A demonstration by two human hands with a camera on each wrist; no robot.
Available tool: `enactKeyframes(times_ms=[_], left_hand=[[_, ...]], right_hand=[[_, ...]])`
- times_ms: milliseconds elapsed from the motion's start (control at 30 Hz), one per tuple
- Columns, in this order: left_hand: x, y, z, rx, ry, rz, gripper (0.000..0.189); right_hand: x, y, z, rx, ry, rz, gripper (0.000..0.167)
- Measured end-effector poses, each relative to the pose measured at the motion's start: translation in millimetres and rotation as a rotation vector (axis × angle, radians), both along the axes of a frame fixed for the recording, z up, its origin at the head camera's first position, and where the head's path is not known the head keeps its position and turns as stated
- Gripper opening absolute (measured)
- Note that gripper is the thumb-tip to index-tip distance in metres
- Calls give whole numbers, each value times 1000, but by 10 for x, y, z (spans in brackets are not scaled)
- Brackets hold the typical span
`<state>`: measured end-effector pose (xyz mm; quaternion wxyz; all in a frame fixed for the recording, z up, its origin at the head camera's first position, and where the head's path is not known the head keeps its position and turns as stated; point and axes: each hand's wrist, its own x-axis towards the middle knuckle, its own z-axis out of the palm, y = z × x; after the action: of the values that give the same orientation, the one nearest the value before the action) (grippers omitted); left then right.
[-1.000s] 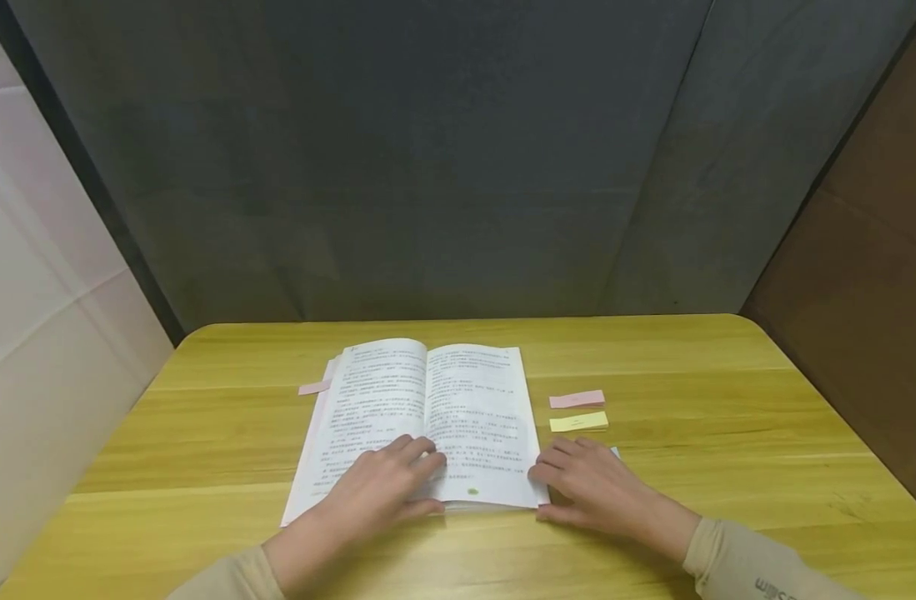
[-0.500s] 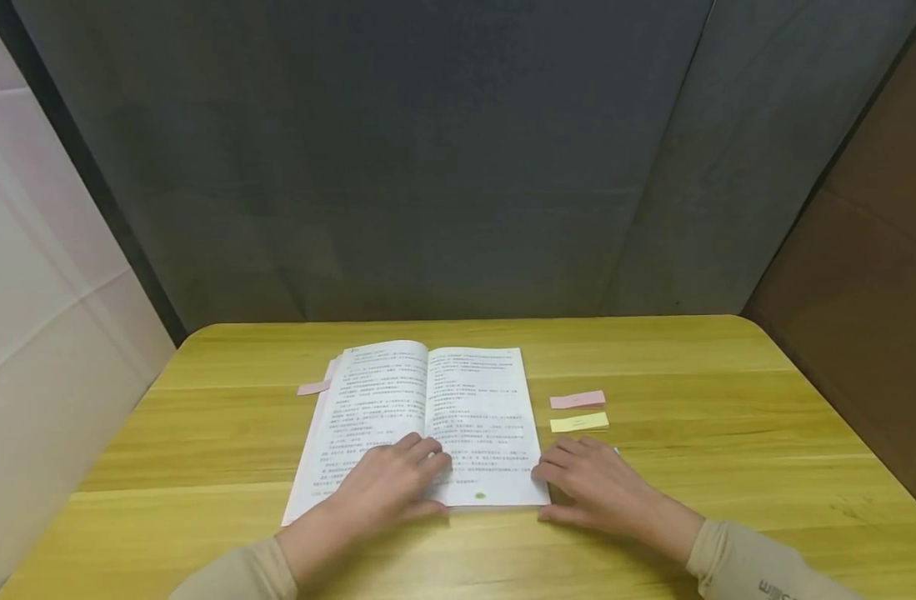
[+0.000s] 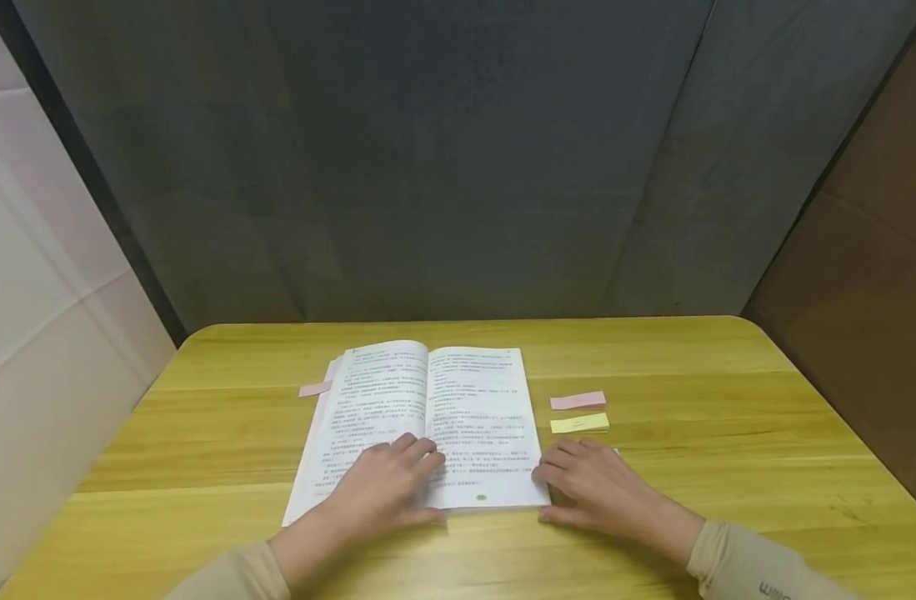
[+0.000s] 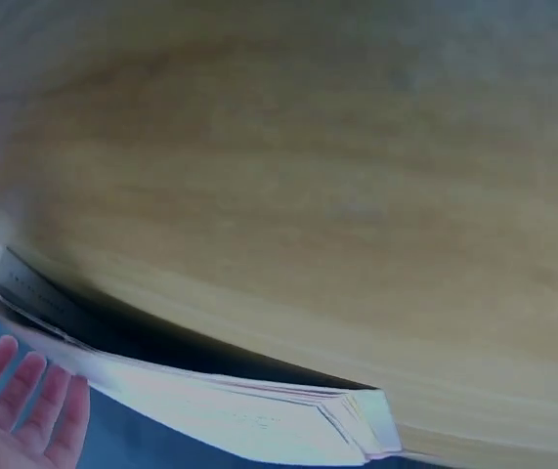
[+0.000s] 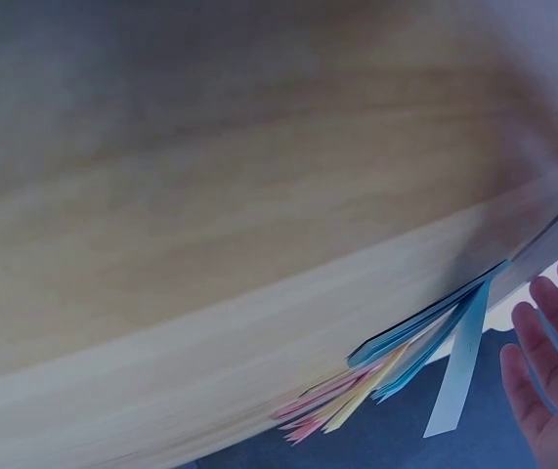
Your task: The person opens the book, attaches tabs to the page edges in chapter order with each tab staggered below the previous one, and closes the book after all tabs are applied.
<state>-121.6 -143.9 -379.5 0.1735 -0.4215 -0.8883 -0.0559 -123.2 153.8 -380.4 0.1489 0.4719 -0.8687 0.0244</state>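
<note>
An open book [image 3: 476, 396] with printed pages lies on the table in the head view. My left hand [image 3: 386, 485] rests across its lower middle, fingers on the pages by the spine and thumb near the bottom edge. At the lower right corner, my right hand [image 3: 594, 487] touches the book's edge, fingers along the side and thumb below the corner. Both hands have loosely bent fingers. From the left page's outer side sticks a pink paper tab [image 3: 314, 389]. In the left wrist view the book [image 4: 230, 410] appears edge-on beside the fingers [image 4: 44, 405].
Right of the book lie a pink sticky-note strip [image 3: 578, 401] and a yellow one [image 3: 580, 423]. A blue strip pad [image 5: 459, 362], fanned out in the right wrist view, is mostly hidden behind my right hand in the head view. The wooden table [image 3: 728, 433] meets a dark partition.
The right page's lower edge, slightly raised a second ago, now lies flatter. Both hands have shifted only a little.
</note>
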Motion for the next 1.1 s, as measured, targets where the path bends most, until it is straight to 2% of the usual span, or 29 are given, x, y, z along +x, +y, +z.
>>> enactKeyframes(times_ms=[133,300,567,767,833,933,1100], left_hand=[[31,90,-12,-34,52,-41,42],[29,222,-11,-62,77,-106,30],[13,256,-21,-28,76,-119,23],[43,279,-39,-36,178,-132,11],[51,286,-36,-14,188,-118,10],[63,278,-11,59,150,-74,10],[105,207,68,215,10,17,18]], right_hand=[[9,-2,7,0,-2,-1,38],[14,4,4,-2,-10,-8,37],[9,23,4,3,-11,-27,38],[20,4,45,-51,1,-68,47],[20,-10,62,-90,27,-88,52],[18,-23,78,-130,66,-113,57],[24,-28,71,-111,54,-117,49]])
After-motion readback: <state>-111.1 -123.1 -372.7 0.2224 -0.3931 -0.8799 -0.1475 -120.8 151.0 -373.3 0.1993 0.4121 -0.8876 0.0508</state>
